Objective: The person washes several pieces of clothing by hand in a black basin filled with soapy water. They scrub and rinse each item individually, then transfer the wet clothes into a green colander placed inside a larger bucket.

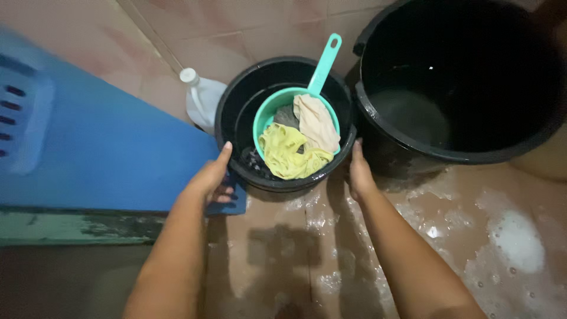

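Black plastic forms the small bucket (282,177) at the centre, standing on a wet, brownish tiled floor (283,248). The left hand (211,177) clasps its near left wall, thumb up along the rim, fingers curled around the outside. The right hand (358,171) lies against the near right wall, fingers pointing up toward the rim; whether they are truly gripping or only pressed flat cannot be told.

Between the two hands, inside the bucket, sits a teal dipper (295,100), its long handle slanting up and away from the hands past the far rim. Wet laundry is heaped in it: a yellow cloth (286,155) nearest the hands, a beige cloth (318,123) behind it, and a little dark fabric showing at the edges.

Just outside the left hand lies a blue plastic board (112,145), partly under its fingers. Beyond that hand, touching the bucket's far left side, stands a white jug (202,100). Beyond the right hand, just beside the bucket, rises a much larger black tub (460,77) holding water. Soapy foam (514,242) spreads over the floor to the right of the right forearm.

The step in hand appears to be taking hold of the bucket from both sides. Lifting or shifting it would call for an even grip on wet plastic, keeping it level so the dipper stays put.
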